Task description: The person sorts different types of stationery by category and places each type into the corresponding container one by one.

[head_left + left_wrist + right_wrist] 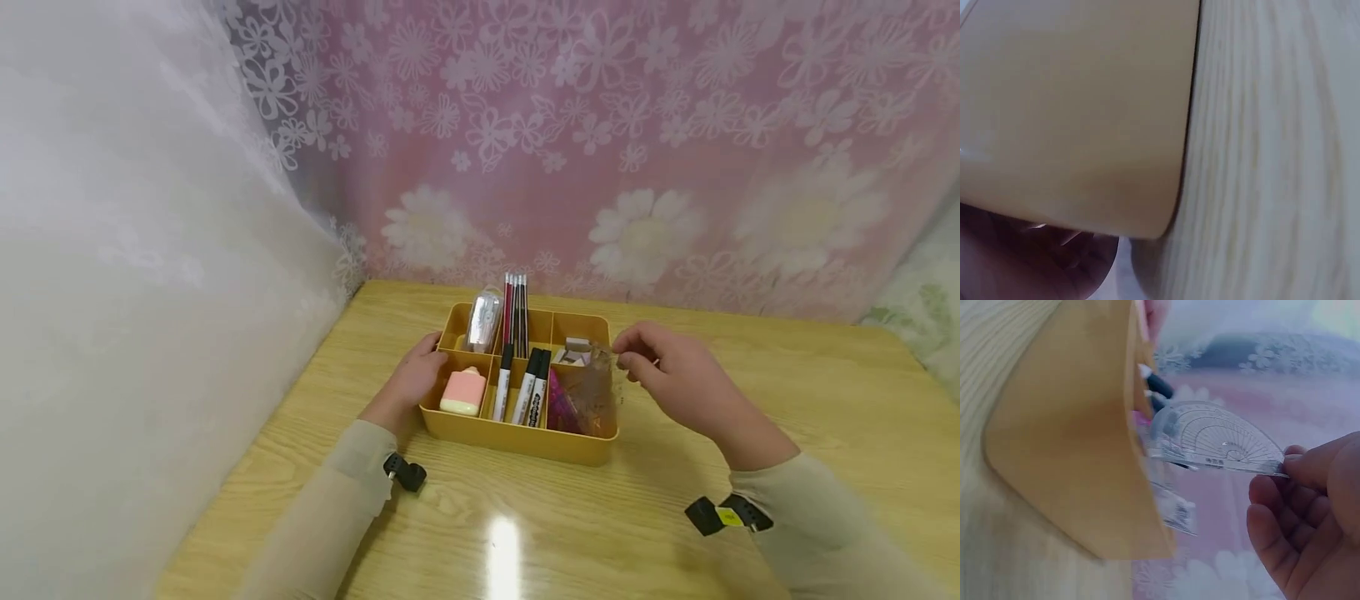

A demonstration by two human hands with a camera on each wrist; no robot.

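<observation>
A yellow desk organizer (pixel 517 442) with several compartments stands on the table. My left hand (pixel 411 377) grips its left side; the left wrist view shows fingers (pixel 1054 262) partly hidden behind the organizer wall (pixel 1085 112). By the right end, my right hand (pixel 686 379) pinches a clear plastic protractor (pixel 1210 437) at one corner, between thumb and fingertips. The protractor's other end overlaps the front right compartment, where a purple-pink item (pixel 561 406) lies. Black-capped white markers (pixel 501 392) lean in the front middle compartment, beside a pink and cream bottle-shaped item (pixel 462 392).
Striped pencils (pixel 516 308) stand in the back middle compartment. A shiny silver item (pixel 483 323) stands back left, and small pale blocks (pixel 576 350) lie back right. The wood-grain table (pixel 450 533) meets a pink flowered curtain (pixel 525 183) behind and a white cloth (pixel 150 292) at left.
</observation>
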